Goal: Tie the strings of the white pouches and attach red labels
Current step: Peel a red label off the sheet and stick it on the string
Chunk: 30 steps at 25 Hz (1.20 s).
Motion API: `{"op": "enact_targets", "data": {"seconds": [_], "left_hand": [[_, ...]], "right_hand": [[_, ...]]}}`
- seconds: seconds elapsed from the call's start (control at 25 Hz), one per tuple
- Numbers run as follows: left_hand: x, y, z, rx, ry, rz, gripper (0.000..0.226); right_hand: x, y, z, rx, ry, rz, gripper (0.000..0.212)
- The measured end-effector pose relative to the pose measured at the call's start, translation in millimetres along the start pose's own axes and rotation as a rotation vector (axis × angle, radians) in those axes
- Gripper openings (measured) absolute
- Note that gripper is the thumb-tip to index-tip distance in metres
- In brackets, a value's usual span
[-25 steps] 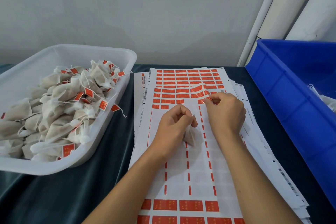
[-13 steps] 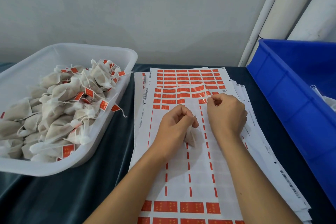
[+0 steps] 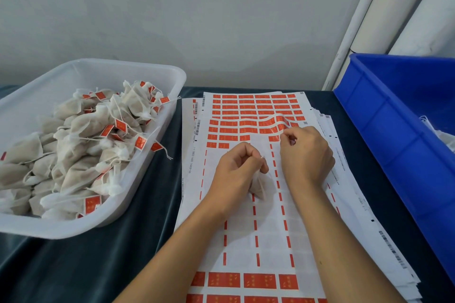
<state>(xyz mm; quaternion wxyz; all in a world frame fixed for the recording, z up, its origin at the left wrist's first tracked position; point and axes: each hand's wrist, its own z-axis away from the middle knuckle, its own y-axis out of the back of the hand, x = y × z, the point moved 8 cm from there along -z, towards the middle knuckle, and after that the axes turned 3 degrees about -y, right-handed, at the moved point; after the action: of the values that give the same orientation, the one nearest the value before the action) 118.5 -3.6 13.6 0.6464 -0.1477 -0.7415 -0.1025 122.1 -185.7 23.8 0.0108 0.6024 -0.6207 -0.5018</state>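
Observation:
My left hand [image 3: 236, 170] grips a small white pouch [image 3: 261, 186] over the label sheet [image 3: 246, 204], its string end pinched between thumb and fingers. My right hand [image 3: 305, 155] rests on the sheet just to the right. Its fingertips pinch at a red label [image 3: 274, 138] near the sheet's upper rows, where the sheet [image 3: 275, 120] bulges upward. Much of the sheet's middle is stripped of labels, with red rows left at the top and bottom.
A clear plastic tub [image 3: 172, 96] at the left holds several tied pouches with red labels. A blue bin [image 3: 394, 135] stands along the right, with white pouches [image 3: 440, 130] just visible inside. More sheets lie stacked beneath, on a dark cloth [image 3: 98, 265]. White pipes rise at the back right.
My right hand has pulled slightly back and up at the label, lifting the sheet a little more. My left hand and the pouch have stayed put.

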Motion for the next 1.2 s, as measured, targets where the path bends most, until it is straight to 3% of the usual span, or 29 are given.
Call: {"op": "enact_targets", "data": {"seconds": [0.16,0.4,1.2], "left_hand": [[1.1,0.1,0.1,-0.003,-0.001,0.005,0.017],[2.9,0.5,0.9,0.003,0.001,0.007,0.017],[2.3,0.4,0.3,-0.003,0.001,-0.008,0.017]], "right_hand": [[-4.0,0.4,2.3,-0.009,0.031,0.033,0.024],[6.0,-5.8,1.2,-0.061,-0.101,0.123,0.039],[16.3,-6.7,-2.5,-0.086,-0.163,-0.076,0.017]]}}
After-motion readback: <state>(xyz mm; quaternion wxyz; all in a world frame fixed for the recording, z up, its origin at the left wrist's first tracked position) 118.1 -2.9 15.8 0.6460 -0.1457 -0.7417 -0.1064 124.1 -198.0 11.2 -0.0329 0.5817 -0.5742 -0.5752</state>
